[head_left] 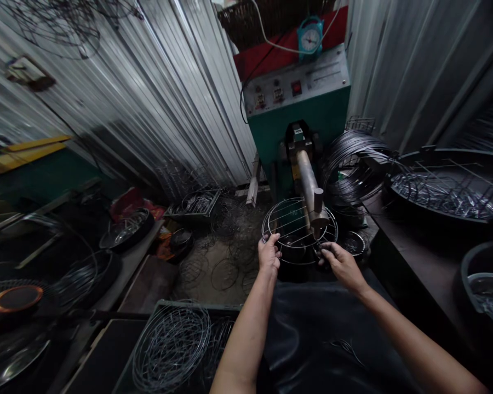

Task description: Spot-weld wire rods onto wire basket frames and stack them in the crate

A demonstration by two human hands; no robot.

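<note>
A round wire rack (285,221) with several parallel bars sits at the tip of a spot welding machine's metal arm (310,178). My left hand (269,253) grips its rim at the near left, thumb on top. My right hand (340,264) is closed at the near right rim, with thumb and fingertips pinched together; whether they hold the rim or a small wire piece there is too dark to tell. The electrode end (319,218) stands over the rack's right side. A dark apron (312,328) covers my lap, and a few loose wires (347,349) lie on it.
The green machine body (298,112) stands ahead, with a blue clock-like dial (310,38) on top. Coiled wire (353,164) and a wide black pan (447,216) of wire parts are at right. A crate of wire rings (172,345) stands at near left.
</note>
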